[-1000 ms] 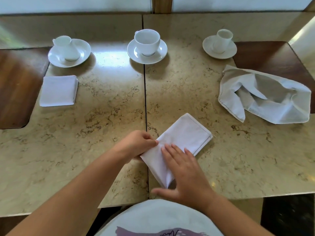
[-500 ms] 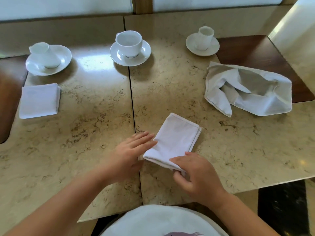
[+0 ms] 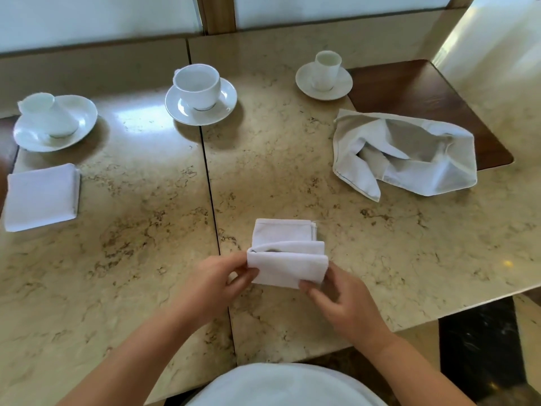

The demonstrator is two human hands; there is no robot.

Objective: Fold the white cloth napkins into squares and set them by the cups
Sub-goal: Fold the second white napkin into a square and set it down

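A white napkin (image 3: pixel 288 259) lies half folded on the marble table (image 3: pixel 131 259), its near half lifted and curled over. My left hand (image 3: pixel 216 284) pinches its left corner and my right hand (image 3: pixel 341 297) pinches its right corner. A finished folded square napkin (image 3: pixel 41 197) lies at the far left below the left cup (image 3: pixel 48 117). A crumpled unfolded napkin (image 3: pixel 407 153) rests at the right, below the right cup (image 3: pixel 326 68). The middle cup (image 3: pixel 199 86) stands on its saucer with no napkin beside it.
Each cup sits on a white saucer along the back of the table. A seam (image 3: pixel 210 200) runs between two marble tops. Dark wood insets (image 3: pixel 421 106) lie at the right and far left. The table's front edge is near my body.
The napkin has been turned from diagonal to square with me. Both hands moved to its near corners and lifted the near half up and over.
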